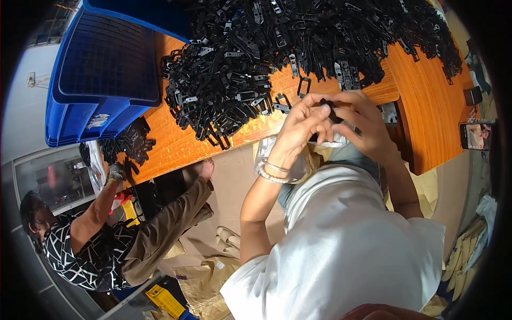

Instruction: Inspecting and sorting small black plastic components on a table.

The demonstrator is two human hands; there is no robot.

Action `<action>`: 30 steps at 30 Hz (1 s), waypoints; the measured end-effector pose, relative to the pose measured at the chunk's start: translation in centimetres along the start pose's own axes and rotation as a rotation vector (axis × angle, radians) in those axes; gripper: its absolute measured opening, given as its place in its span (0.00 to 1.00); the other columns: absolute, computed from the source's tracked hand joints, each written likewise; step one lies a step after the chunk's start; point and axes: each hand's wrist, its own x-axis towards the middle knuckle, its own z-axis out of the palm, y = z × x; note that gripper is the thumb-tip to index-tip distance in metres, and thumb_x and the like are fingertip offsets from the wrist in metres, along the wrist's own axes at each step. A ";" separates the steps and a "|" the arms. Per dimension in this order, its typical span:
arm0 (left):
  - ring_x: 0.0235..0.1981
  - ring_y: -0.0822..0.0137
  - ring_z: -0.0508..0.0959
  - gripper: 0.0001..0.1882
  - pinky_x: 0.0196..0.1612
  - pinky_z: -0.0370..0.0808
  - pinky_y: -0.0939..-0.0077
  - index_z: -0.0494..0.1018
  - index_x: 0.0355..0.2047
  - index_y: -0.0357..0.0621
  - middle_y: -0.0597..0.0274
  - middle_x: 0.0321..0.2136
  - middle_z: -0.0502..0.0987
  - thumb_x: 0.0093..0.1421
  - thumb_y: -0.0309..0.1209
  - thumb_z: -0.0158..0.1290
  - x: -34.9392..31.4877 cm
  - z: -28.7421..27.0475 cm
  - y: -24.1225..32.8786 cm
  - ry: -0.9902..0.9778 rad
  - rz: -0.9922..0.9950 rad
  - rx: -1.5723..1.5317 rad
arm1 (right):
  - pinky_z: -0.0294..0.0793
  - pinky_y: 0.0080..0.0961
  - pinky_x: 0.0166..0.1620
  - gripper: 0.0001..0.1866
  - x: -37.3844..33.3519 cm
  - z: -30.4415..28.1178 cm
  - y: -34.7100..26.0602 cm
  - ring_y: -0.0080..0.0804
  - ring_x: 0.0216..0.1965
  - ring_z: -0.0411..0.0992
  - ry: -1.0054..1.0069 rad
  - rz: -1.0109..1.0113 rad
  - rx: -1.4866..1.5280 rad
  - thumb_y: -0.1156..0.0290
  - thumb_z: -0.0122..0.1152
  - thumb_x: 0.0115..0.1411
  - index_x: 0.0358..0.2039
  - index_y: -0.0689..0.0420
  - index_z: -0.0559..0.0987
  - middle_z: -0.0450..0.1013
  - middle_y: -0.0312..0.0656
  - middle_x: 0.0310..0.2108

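Over the table's front edge, my left hand [305, 124] and my right hand [368, 125] meet with their fingers closed on a small black plastic part [332, 111]. The fingers cover much of it, so its full shape cannot be made out. Just beyond my hands, a black rectangular frame piece [304, 86] lies on the wooden table [256, 136]. A large heap of black plastic buckle-like parts [229, 80], some with grey or silvery pieces, spreads over the far side of the table.
A big blue crate [106, 58] stands at the table's left end, beside a smaller pile of black parts [130, 143]. A co-worker [90, 245] with a gloved hand sits there. At the right edge is a phone [476, 135]. Brown sacks [205, 282] lie on the floor.
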 end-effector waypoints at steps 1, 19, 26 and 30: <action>0.14 0.70 0.72 0.12 0.15 0.65 0.85 0.62 0.40 0.33 0.58 0.18 0.71 0.58 0.28 0.42 0.5 -0.1 0.4 -0.002 -0.001 0.000 | 0.65 0.26 0.38 0.09 -0.4 0.0 0.1 0.36 0.37 0.65 0.022 0.089 0.030 0.82 0.54 0.46 0.31 0.62 0.72 0.66 0.45 0.38; 0.24 0.56 0.71 0.05 0.22 0.68 0.67 0.69 0.16 0.34 0.50 0.23 0.67 0.41 0.25 0.52 7.8 -3.1 0.8 0.511 0.628 1.878 | 0.63 0.11 0.30 0.08 -3.0 1.0 3.2 0.16 0.24 0.63 0.582 0.625 0.433 0.78 0.53 0.52 0.33 0.66 0.74 0.70 0.38 0.32; 0.16 0.69 0.72 0.09 0.19 0.68 0.80 0.70 0.20 0.31 0.55 0.20 0.73 0.49 0.27 0.52 4.6 -2.1 1.9 0.420 0.337 0.687 | 0.62 0.09 0.27 0.05 -1.5 0.9 3.0 0.14 0.20 0.63 0.423 0.686 0.666 0.76 0.53 0.52 0.29 0.63 0.75 0.71 0.34 0.23; 0.12 0.75 0.70 0.12 0.17 0.66 0.85 0.71 0.21 0.29 0.57 0.17 0.74 0.54 0.29 0.49 2.7 -0.4 3.1 0.252 0.007 0.444 | 0.61 0.08 0.23 0.05 -0.9 1.4 2.8 0.13 0.20 0.64 0.456 0.675 0.652 0.76 0.52 0.52 0.28 0.62 0.75 0.72 0.35 0.22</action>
